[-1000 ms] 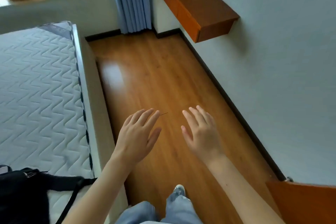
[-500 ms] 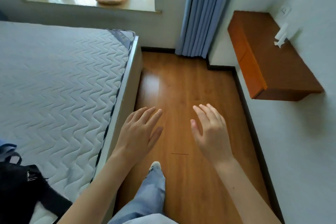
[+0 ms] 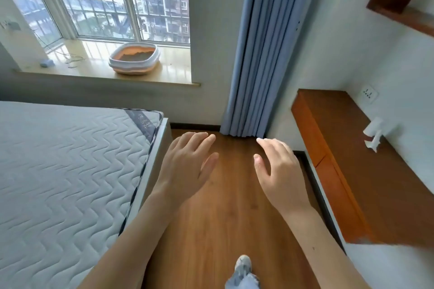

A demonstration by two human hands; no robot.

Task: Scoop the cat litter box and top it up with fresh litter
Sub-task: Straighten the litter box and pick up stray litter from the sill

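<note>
1. My left hand (image 3: 187, 166) is out in front, palm down, fingers straight and loosely spread, thumb angled out to the right. Holding nothing.
2. My right hand (image 3: 279, 171) is level with it, palm down and turned a bit inward, fingers slightly curled, thumb pointing toward the left hand. Also open and empty.
3. Both forearms come up from the bottom edge and converge a little; the hands stay apart, with bare brown wood-plank floor (image 3: 230, 218) showing between them.
4. The white-and-peach oval plastic cat litter box (image 3: 134, 58) sits on the pale stone windowsill (image 3: 98, 73), far ahead and left of the hands, touched by neither. It holds grey litter; whether there are clumps I can't tell, too small.
5. The grey quilted mattress (image 3: 58, 171) fills the left side, its corner just beside my left wrist.
6. A blue pleated curtain (image 3: 263, 54) hangs straight ahead, beyond the fingertips.
7. An orange-brown wall-mounted wooden shelf (image 3: 352, 159) runs along the right wall, near the right hand, not touching.
8. One grey sneaker toe (image 3: 243, 265) shows at the bottom, on the floor.
</note>
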